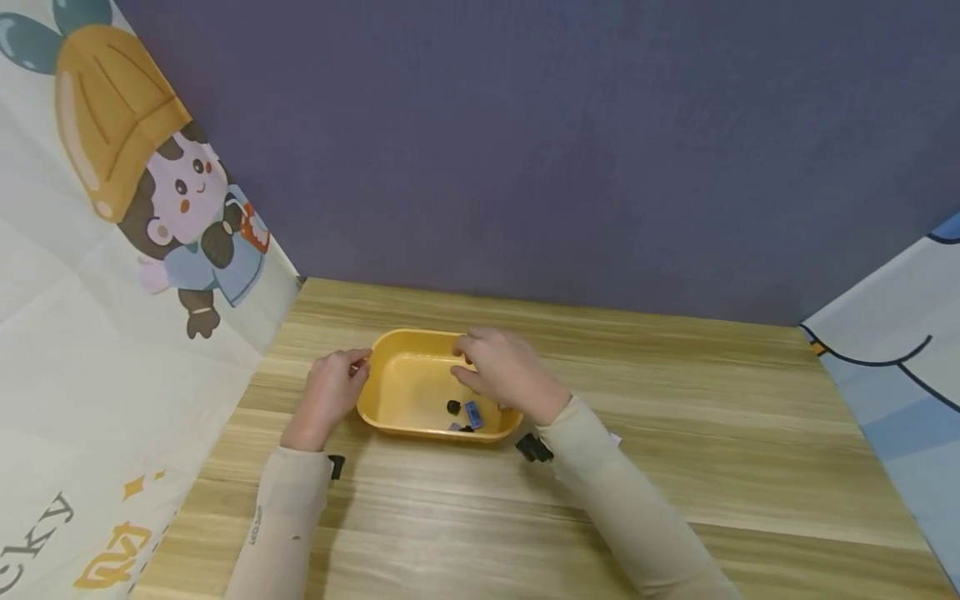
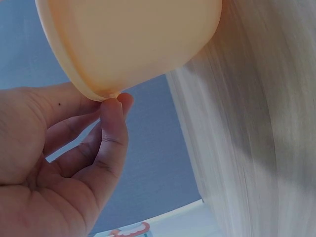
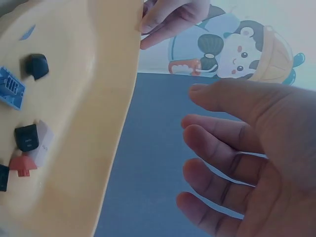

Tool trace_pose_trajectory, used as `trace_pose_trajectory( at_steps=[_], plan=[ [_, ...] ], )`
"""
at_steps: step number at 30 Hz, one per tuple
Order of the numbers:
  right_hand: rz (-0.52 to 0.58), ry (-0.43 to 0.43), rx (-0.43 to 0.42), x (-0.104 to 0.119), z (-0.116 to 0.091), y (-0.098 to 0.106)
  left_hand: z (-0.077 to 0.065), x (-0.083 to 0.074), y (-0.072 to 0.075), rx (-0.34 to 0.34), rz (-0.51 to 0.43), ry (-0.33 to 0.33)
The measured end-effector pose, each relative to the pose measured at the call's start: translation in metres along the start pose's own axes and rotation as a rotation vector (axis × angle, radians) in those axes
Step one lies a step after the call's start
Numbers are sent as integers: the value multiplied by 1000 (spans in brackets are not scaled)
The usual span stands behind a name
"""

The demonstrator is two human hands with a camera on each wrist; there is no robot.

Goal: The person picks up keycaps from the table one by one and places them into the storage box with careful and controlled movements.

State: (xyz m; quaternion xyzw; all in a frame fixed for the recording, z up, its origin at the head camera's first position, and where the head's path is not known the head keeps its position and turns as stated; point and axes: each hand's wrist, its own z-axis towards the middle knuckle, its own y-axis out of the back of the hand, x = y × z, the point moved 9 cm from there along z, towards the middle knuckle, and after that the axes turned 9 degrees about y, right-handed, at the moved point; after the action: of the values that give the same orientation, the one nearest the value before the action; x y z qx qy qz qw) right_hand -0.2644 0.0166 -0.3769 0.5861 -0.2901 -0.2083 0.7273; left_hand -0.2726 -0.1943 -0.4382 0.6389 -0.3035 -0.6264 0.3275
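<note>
A yellow oblong plastic basin is held up at its left end, where my left hand pinches the rim between thumb and fingers. The left wrist view shows that pinch from beneath the basin. My right hand is over the basin's right side in the head view. Its fingers are spread and loosely bent, with nothing between them, apart from the rim in the right wrist view. Small keycap-like pieces lie inside: a blue one, a black one, a red one and a pale one.
The basin is over a wood-grain table with a dark blue-grey panel behind it. A black object shows beside the right forearm, another beside the left wrist. A printed cloth hangs at the left.
</note>
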Motion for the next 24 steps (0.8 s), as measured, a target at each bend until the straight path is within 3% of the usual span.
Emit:
trace_pose_trajectory(
  at_steps=[6, 14, 24],
  plan=[
    [2, -18, -24, -5, -20, 14, 1, -1, 1, -8, 12, 4],
    [-16, -39, -157, -28, -73, 38, 1, -1, 0, 1, 11, 8],
    [-95, -153, -175, -57, -141, 39, 0, 0, 0, 5, 10, 10]
  ],
)
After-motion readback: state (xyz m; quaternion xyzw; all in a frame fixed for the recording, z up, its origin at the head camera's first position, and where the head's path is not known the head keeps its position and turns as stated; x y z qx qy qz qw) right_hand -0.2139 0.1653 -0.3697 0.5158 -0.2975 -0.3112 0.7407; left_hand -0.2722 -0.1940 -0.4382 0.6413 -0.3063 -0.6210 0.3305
